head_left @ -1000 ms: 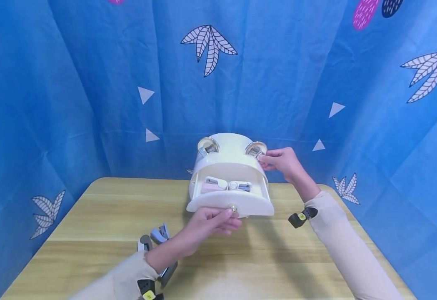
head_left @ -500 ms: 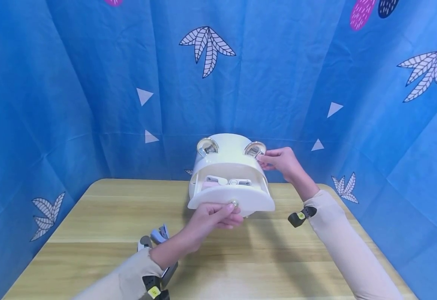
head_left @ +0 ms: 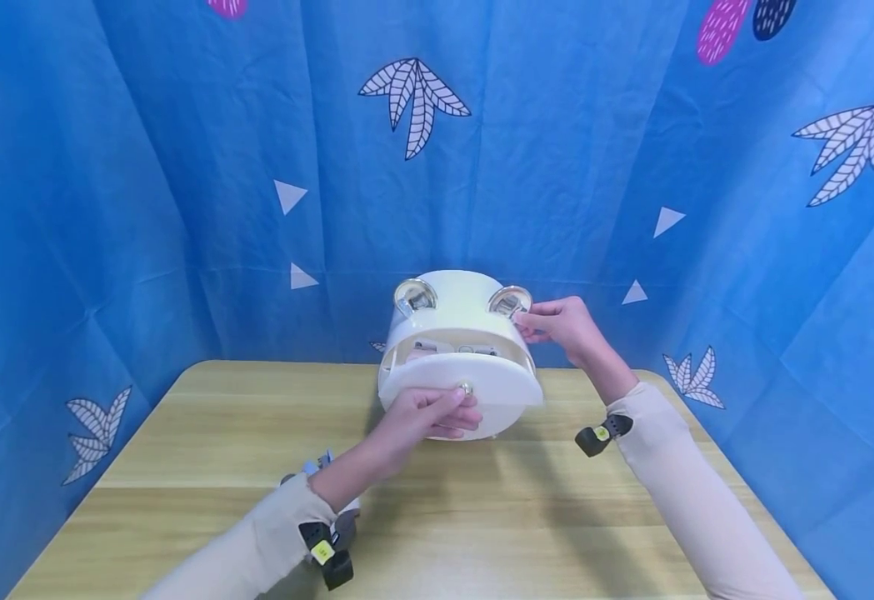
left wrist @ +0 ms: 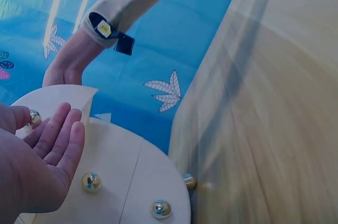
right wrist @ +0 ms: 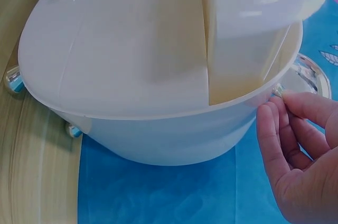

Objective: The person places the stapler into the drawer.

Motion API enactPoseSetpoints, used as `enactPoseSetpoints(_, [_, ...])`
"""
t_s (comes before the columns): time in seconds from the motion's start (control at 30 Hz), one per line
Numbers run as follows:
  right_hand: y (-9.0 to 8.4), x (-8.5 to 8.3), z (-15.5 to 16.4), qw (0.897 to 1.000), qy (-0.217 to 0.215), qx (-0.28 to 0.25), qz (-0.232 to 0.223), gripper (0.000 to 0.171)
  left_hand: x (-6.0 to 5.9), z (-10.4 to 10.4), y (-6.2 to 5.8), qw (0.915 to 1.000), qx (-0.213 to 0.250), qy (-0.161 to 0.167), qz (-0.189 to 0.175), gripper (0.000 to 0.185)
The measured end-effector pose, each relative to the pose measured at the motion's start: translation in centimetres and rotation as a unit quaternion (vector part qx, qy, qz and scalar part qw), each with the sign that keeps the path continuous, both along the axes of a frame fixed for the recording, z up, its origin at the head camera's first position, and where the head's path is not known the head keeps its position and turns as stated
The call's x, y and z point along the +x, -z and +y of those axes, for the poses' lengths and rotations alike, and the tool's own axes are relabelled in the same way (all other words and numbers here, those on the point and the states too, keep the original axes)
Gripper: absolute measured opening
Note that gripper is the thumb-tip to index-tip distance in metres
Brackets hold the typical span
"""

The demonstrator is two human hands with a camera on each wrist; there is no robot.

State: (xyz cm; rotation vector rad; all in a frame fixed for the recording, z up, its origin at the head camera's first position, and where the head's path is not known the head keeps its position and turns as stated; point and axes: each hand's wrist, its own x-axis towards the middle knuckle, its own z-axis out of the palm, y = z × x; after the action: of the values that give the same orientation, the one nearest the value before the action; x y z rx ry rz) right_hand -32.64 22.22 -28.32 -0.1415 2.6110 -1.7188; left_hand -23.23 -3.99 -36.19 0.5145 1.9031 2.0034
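Observation:
A white rounded storage box (head_left: 461, 300) with two gold-rimmed ears stands at the back of the table, its top drawer (head_left: 500, 392) partly pulled out. My left hand (head_left: 425, 415) pinches the small gold knob (head_left: 466, 388) on the drawer front. At the box's right ear (head_left: 510, 300), my right hand (head_left: 566, 327) pinches the ear near its base, as the right wrist view also shows. Inside the drawer lie a pinkish-white item (head_left: 423, 348) and a white-and-grey item (head_left: 481, 350), both mostly hidden by the drawer front.
Behind my left forearm, a blue item (head_left: 318, 462) and a dark grey one (head_left: 344, 527) lie on the wooden table (head_left: 204, 433), largely covered. Lower drawer fronts carry gold knobs (left wrist: 160, 209). A blue patterned curtain (head_left: 556, 167) surrounds the table at the back and sides.
My left hand has moved the drawer inward, so less of its contents shows. My left forearm now covers more of the items on the table. The right hand keeps its hold on the ear.

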Motion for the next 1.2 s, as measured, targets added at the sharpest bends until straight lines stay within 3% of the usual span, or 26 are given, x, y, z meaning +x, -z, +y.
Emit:
enactPoseSetpoints(0.2, [0.1,-0.1,0.0,1.0,-0.01,-0.023,0.002,0.039,-1.3,0.2,0.2,0.9999,-0.007,-0.007,0.001,0.045])
enactPoseSetpoints(0.67, [0.2,-0.3,0.3,1.0,-0.013,-0.005,0.004,0.041,-4.4,0.6,0.2,0.9999,-0.005,-0.012,0.011,0.044])
enactPoseSetpoints(1.2, [0.6,-0.4,0.6,1.0,-0.022,-0.018,0.01,0.041,-4.9,0.8,0.7,0.9998,-0.007,-0.018,0.011,0.044])
